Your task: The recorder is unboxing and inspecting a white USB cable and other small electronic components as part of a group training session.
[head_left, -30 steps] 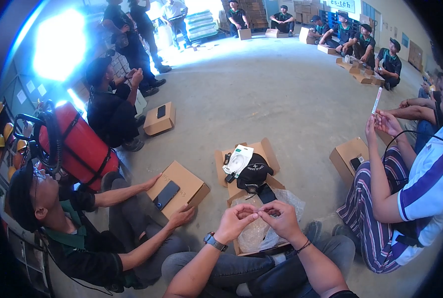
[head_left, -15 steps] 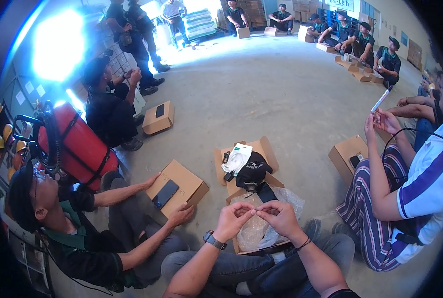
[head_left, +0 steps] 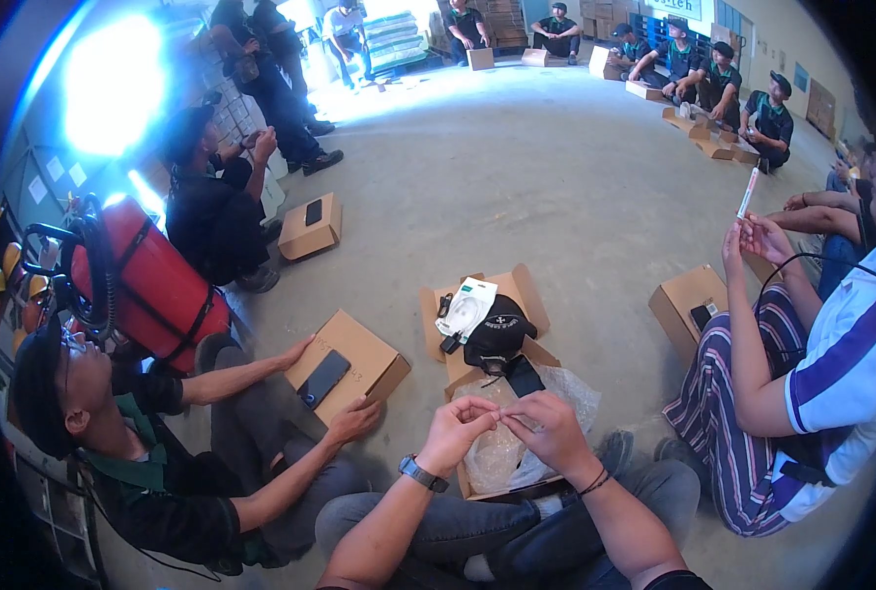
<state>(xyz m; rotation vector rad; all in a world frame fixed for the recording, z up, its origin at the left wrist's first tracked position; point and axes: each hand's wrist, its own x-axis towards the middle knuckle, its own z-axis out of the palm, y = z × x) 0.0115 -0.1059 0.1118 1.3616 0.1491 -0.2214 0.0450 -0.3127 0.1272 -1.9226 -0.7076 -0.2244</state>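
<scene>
My left hand (head_left: 461,433) and my right hand (head_left: 548,430) meet at the fingertips above my crossed legs, each closed in a pinch. What they pinch, if anything, is too small to name. Beneath them lies an opened cardboard box (head_left: 528,285) with clear bubble wrap (head_left: 492,460) spilling inside it. A black cap (head_left: 497,329) rests in the box's far part. Beside the cap are a white packaged cable (head_left: 467,307) and small black items, perhaps a charger (head_left: 450,343). A dark flat strap-like piece (head_left: 525,379) lies between the cap and my right hand.
At my left a seated person holds a cardboard box (head_left: 379,369) with a phone (head_left: 326,379) on it. A red cylinder-shaped pack (head_left: 168,285) stands behind. On my right another person lifts a thin white stick (head_left: 750,193). Several people sit with boxes around the concrete floor (head_left: 438,177).
My hands stay pinched together, with the right fingers shifted slightly. The person on the right holds the white stick more upright. A person at the far back leans lower.
</scene>
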